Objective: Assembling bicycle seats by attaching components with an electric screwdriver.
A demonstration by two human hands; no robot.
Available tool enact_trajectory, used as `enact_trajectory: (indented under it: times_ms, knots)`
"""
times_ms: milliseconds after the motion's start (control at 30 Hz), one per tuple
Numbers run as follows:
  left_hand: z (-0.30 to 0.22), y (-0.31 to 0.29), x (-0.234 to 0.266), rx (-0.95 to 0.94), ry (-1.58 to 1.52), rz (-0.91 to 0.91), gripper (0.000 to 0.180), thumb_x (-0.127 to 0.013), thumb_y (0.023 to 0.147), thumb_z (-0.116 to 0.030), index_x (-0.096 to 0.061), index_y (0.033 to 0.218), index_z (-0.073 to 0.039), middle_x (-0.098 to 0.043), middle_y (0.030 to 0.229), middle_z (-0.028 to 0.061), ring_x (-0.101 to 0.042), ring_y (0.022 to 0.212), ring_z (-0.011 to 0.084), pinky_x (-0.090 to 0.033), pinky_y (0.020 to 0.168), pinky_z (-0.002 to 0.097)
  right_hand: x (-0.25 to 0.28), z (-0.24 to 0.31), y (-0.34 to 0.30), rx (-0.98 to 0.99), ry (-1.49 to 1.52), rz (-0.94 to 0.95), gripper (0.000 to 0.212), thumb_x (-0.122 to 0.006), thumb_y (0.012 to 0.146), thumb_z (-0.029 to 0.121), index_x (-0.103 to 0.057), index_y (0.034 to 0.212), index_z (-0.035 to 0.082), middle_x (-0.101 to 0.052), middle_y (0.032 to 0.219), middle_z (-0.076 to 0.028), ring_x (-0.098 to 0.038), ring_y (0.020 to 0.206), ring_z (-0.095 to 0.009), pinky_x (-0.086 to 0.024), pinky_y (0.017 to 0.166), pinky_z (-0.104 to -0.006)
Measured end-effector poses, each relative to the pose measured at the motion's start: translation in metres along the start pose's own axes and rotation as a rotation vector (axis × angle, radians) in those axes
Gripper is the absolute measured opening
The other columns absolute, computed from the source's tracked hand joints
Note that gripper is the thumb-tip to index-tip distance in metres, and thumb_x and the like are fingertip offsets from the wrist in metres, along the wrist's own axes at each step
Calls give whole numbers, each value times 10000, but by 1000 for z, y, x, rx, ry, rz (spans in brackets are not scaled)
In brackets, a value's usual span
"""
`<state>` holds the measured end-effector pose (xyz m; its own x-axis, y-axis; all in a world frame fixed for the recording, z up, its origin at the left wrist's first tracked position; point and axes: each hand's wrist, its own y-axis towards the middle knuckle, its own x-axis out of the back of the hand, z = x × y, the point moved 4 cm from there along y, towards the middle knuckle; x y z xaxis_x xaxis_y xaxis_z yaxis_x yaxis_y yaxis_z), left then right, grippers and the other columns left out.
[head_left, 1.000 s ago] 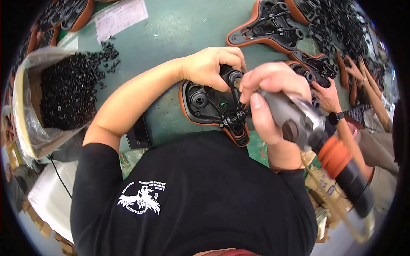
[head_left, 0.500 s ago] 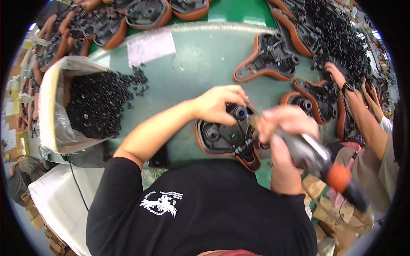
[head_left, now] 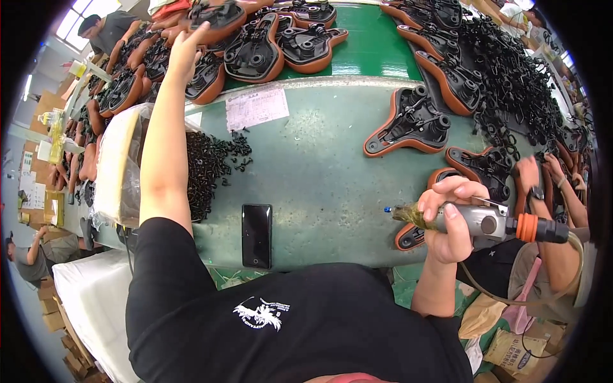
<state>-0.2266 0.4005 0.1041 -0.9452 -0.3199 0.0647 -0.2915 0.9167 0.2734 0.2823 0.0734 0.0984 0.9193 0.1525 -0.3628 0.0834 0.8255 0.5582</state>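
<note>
My left hand [head_left: 186,52] reaches to the far left, with its fingers on the edge of an upturned bicycle saddle [head_left: 220,22], black underneath with a brown rim. That saddle is at the top of a pile of similar ones, and part of my grip is hidden. On the right, my right hand [head_left: 452,220] is wrapped around a grey air screwdriver [head_left: 483,221] with an orange collar and a hose. Its bit points left above the table. Another saddle [head_left: 408,124] lies upside down beyond it, apart from both hands.
A black phone [head_left: 257,236] lies on the green table [head_left: 313,166]. Black screws [head_left: 207,172] spill from a lined box [head_left: 118,169] at left. Black parts [head_left: 511,76] heap at far right, near a co-worker's hand [head_left: 529,172]. A paper sheet [head_left: 257,108] lies near the far edge.
My left hand has gone from the middle of the table to the far-left pile. The saddle under my hands has left the middle. The screwdriver has drawn back right and turned more level.
</note>
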Motion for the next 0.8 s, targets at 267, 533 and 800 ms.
enact_trajectory:
  times_ms: [267, 533, 800]
  knots:
    - [-157, -250, -125, -399, 746, 1079, 517, -846, 828, -199, -708, 1291, -15, -771, 1141, 162, -747, 1036, 310, -598, 891, 399, 50, -44, -3, -419, -118, -472, 214, -610, 932, -39, -576, 1137, 8, -658, 1306, -241, -667, 683, -209, -582, 651, -399]
    - [-219, -342, -187, -691, 767, 1424, 325, -778, 804, -210, -738, 1084, -50, -722, 892, 88, -747, 866, 262, -608, 684, 378, 53, -141, 20, -682, -234, -460, 179, -684, 900, -18, -614, 1053, 42, -653, 1194, -151, -689, 634, -235, -579, 593, -402]
    - [-236, -352, -235, -501, 761, 1899, 212, -756, 774, -159, -787, 945, -37, -766, 887, 78, -755, 820, 257, -624, 692, 392, 55, -172, 32, -644, -141, -451, 122, -618, 890, -28, -569, 991, 17, -626, 1384, -265, -680, 614, -248, -570, 571, -406]
